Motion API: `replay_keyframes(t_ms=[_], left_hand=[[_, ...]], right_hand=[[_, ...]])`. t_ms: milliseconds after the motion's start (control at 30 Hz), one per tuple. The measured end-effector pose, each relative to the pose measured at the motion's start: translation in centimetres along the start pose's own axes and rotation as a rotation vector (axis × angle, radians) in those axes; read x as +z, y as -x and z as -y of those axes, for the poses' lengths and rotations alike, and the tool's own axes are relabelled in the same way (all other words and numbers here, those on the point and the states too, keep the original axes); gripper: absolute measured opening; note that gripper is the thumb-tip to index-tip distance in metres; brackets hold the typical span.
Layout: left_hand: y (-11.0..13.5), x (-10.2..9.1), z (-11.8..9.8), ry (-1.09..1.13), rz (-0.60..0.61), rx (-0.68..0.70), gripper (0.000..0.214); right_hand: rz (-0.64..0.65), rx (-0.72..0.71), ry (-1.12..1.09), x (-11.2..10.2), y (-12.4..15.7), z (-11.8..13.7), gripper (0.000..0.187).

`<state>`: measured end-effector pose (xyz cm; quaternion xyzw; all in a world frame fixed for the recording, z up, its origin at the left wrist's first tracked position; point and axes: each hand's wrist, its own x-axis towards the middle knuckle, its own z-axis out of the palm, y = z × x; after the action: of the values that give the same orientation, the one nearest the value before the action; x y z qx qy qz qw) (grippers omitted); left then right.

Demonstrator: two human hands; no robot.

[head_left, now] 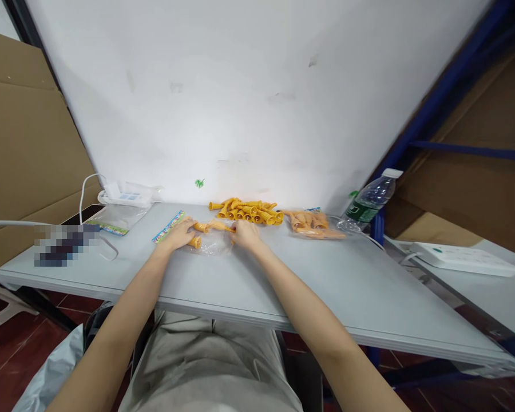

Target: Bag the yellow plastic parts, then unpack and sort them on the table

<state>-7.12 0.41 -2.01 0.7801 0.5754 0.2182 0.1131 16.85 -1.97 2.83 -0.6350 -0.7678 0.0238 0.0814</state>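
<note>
A clear plastic bag (217,245) with a colourful header strip (168,226) lies on the table in front of me. Inside or on it are a few yellow-orange toy horns (194,242). My left hand (178,234) rests at the header side, fingers curled over the bag beside the horns. At the other end, my right hand (246,234) is closed, its fingertips on the narrow end of another orange horn; they partly hide it. Behind the hands is a pile of yellow toy horns (249,213), flared ends mostly facing me.
A filled bag of orange horns (311,224) lies right of the pile, near a tilted water bottle (371,200). Left are flat clear bags (122,217), a white cable (8,223) and a blurred-out dark object (64,246). A power strip (467,259) sits far right.
</note>
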Motion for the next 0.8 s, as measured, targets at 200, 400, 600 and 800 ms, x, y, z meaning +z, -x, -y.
replay_keyframes(t_ms=[200, 400, 600, 800], left_hand=[[0.0, -0.3, -0.6, 0.001, -0.003, -0.009, 0.051], [0.2, -0.5, -1.1, 0.026, 0.006, -0.044, 0.051], [0.4, -0.1, -1.3, -0.028, -0.04, -0.191, 0.057], [0.3, 0.4, -0.5, -0.015, -0.104, -0.292, 0.06]], right_hand=[[-0.007, 0.002, -0.027, 0.0, -0.3, -0.5, 0.023], [-0.001, -0.017, -0.011, -0.3, -0.1, -0.2, 0.024], [0.028, -0.087, -0.002, -0.5, -0.4, 1.8, 0.024], [0.01, -0.083, -0.16, 0.2, -2.9, 2.6, 0.02]])
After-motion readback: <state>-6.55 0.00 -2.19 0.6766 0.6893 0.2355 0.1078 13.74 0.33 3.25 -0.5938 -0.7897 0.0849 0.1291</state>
